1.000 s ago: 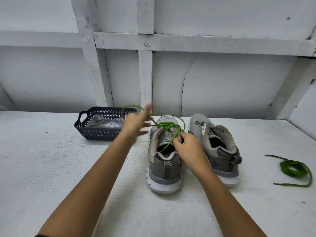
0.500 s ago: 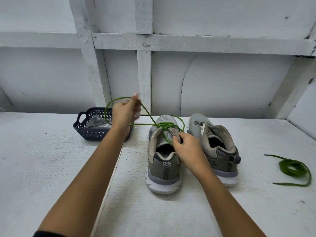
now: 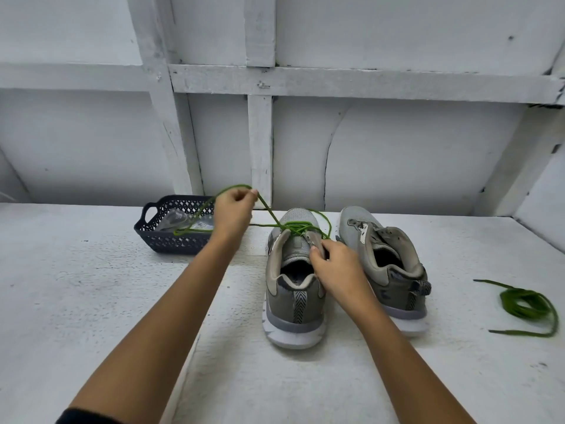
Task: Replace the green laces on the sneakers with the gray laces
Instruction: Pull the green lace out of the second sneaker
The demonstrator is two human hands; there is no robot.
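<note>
Two grey sneakers stand side by side, heels toward me. The left sneaker (image 3: 293, 298) still carries a green lace (image 3: 295, 228) bunched over its front eyelets. My left hand (image 3: 234, 214) is raised left of that shoe and pinches a strand of this lace, which runs taut from the eyelets and loops down over the basket. My right hand (image 3: 334, 266) grips the right side of the left sneaker's collar and tongue. The right sneaker (image 3: 388, 264) shows no lace. A second green lace (image 3: 527, 304) lies loose on the table at the far right.
A dark plastic basket (image 3: 166, 240) holding clear-wrapped items sits at the back left of the white table (image 3: 91, 301). A white wall with wooden framing (image 3: 260, 142) rises right behind the shoes.
My left hand closed on the lace, lifted it up and left, then came slightly back toward the shoe; more lace hangs over the basket. My right hand stayed on the sneaker.
</note>
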